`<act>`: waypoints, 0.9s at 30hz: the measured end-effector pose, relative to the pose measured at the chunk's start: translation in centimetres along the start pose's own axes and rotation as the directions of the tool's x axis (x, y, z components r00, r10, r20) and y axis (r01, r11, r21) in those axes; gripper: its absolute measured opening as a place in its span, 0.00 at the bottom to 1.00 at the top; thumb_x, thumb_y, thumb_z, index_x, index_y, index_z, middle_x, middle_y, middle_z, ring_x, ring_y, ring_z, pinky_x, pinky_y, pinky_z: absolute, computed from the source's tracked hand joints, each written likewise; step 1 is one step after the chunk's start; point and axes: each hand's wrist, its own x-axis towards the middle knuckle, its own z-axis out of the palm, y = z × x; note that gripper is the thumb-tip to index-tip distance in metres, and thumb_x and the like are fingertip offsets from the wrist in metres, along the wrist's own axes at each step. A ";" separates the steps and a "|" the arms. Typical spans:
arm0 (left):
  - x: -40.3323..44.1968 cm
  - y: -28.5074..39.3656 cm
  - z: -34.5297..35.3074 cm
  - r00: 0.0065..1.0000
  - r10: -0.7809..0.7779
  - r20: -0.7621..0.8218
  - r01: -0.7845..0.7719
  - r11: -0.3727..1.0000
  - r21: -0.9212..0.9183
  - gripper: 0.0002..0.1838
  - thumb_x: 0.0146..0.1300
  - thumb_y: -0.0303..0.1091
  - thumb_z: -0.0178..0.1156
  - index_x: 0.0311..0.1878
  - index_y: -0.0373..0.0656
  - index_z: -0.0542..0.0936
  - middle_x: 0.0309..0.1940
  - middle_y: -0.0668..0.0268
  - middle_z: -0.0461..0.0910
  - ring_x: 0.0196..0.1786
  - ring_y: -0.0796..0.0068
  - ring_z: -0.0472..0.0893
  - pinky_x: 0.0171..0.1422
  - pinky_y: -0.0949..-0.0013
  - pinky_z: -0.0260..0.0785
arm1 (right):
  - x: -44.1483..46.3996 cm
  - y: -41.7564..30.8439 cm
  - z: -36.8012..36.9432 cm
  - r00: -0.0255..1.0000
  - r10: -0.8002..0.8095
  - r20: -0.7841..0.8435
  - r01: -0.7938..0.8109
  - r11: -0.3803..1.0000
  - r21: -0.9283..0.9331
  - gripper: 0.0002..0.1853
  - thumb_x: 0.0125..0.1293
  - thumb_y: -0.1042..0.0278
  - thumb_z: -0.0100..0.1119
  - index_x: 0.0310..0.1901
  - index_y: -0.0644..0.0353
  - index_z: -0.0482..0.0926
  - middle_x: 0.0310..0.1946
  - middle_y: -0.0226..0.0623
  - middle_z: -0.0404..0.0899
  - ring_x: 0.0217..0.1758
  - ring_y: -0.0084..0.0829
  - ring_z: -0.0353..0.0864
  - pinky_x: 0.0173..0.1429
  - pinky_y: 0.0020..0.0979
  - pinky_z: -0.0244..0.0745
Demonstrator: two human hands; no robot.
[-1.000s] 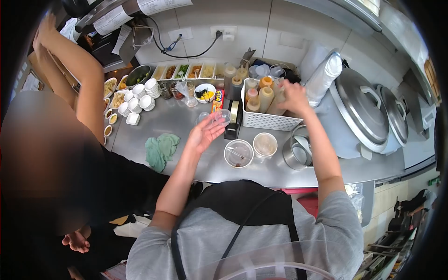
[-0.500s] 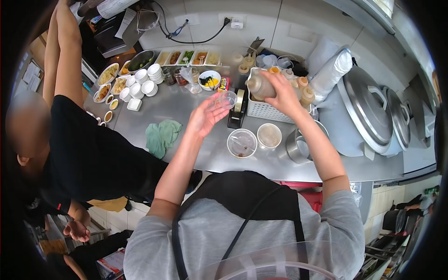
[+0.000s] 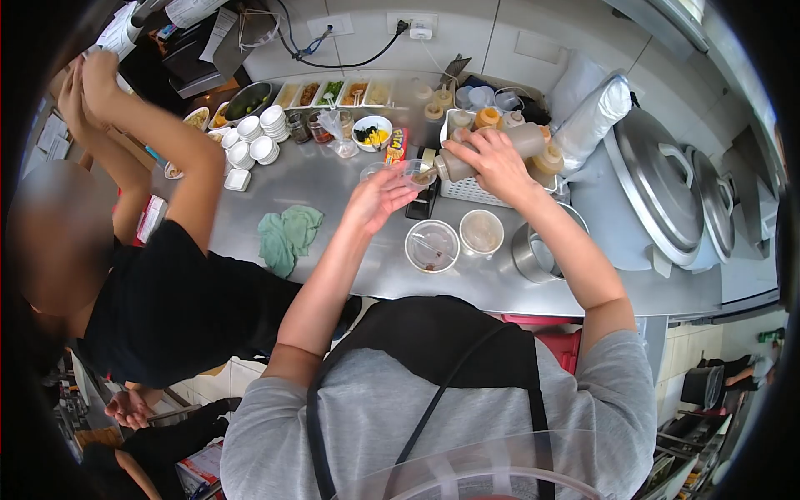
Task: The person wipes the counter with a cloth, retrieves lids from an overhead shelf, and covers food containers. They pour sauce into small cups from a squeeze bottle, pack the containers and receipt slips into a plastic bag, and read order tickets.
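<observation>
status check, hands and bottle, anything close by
Left hand holds clear cup. Right hand holds squeeze bottle tilted, nozzle at the cup's mouth. Tape dispenser close by the cup.

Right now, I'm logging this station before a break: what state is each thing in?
Squeeze bottle: tipped, nozzle at the clear cup
Clear cup: open, held
Left hand: holding the clear cup
Right hand: gripping the squeeze bottle
Green cloth: crumpled
White dishes: stacked
Metal pot: uncovered
Black plug: plugged in
</observation>
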 end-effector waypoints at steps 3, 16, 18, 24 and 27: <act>0.0 -0.2 0.3 1.000 0.003 -0.002 -0.003 1.000 -0.008 0.22 0.61 0.36 0.50 0.55 0.31 0.67 0.49 0.50 0.71 0.50 0.61 0.74 0.55 0.62 0.69 | -0.1 0.2 0.4 0.999 -0.005 -0.031 0.005 1.000 0.019 0.31 0.40 0.82 0.54 0.51 0.45 0.73 0.38 0.31 0.73 0.45 0.35 0.69 0.48 0.34 0.65; 0.5 -0.4 1.1 0.999 -0.016 0.041 0.020 0.995 -0.100 0.24 0.59 0.34 0.50 0.54 0.26 0.64 0.56 0.50 0.66 0.54 0.56 0.72 0.59 0.59 0.67 | -1.7 1.7 2.3 0.987 0.153 0.054 -0.162 0.959 0.235 0.36 0.33 0.83 0.60 0.52 0.48 0.72 0.45 0.31 0.72 0.49 0.38 0.68 0.52 0.35 0.65; 0.5 -0.1 1.0 0.998 -0.013 0.067 0.021 0.993 -0.112 0.24 0.59 0.34 0.49 0.55 0.26 0.64 0.56 0.50 0.66 0.54 0.56 0.71 0.59 0.59 0.67 | -2.0 1.8 3.4 0.952 0.304 -0.024 -0.259 0.849 0.460 0.36 0.35 0.79 0.65 0.53 0.52 0.70 0.44 0.36 0.72 0.50 0.40 0.68 0.54 0.36 0.64; -0.2 0.3 0.4 0.997 0.002 0.075 0.007 0.993 -0.114 0.24 0.61 0.34 0.48 0.57 0.28 0.63 0.52 0.47 0.68 0.53 0.56 0.72 0.59 0.61 0.66 | -4.7 3.3 5.6 0.616 0.769 -0.172 -0.591 0.596 0.544 0.34 0.39 0.65 0.71 0.50 0.64 0.68 0.45 0.48 0.68 0.53 0.44 0.67 0.56 0.38 0.64; -0.5 -0.3 -0.8 0.998 -0.025 0.062 0.031 0.995 -0.099 0.25 0.62 0.34 0.47 0.58 0.27 0.62 0.55 0.45 0.65 0.55 0.55 0.71 0.61 0.60 0.65 | -6.9 4.3 7.3 0.594 0.799 -0.089 -0.667 0.552 0.500 0.35 0.40 0.61 0.71 0.50 0.68 0.67 0.41 0.50 0.72 0.45 0.48 0.73 0.51 0.39 0.68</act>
